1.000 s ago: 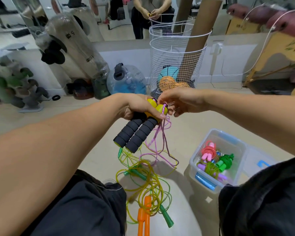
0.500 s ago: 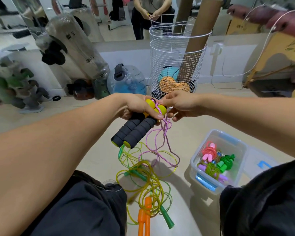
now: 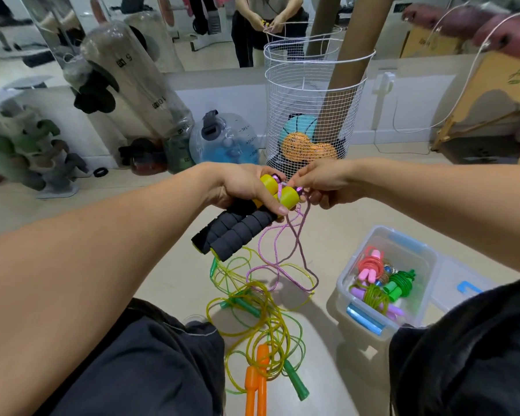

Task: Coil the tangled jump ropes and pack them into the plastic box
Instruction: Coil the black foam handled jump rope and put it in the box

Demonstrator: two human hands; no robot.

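From the head camera, the person is holding both arms out over the floor, and the left hand [image 3: 237,190] is curling its fingers and thumb round the pair of black foam handles [image 3: 233,231], which are lying side by side and slanting down toward the left, their yellow caps [image 3: 282,193] sticking up out of the fist. The right hand [image 3: 318,184] is sitting just beside those caps, its fingertips pinching the pink rope [image 3: 285,250] where it is leaving the handles. That rope is hanging down in loose loops between the hands and the floor. Below it, between the person's dark-clothed knees, a yellow-green tangle of ropes [image 3: 261,319] is lying spread on the floor, with two green handles [image 3: 296,382] and a pair of orange handles [image 3: 255,385] resting among the strands. To the right of the tangle the clear plastic box [image 3: 348,277] is standing open on the floor, already holding several coiled ropes [image 3: 382,283] in pink, green and purple, and its lid [image 3: 460,283] is lying just beside it. Farther off, near the wall, a white wire basket [image 3: 312,115] is standing with balls inside, a cardboard tube [image 3: 351,55] leaning in it, and a blue water jug [image 3: 225,139] is sitting to its left.
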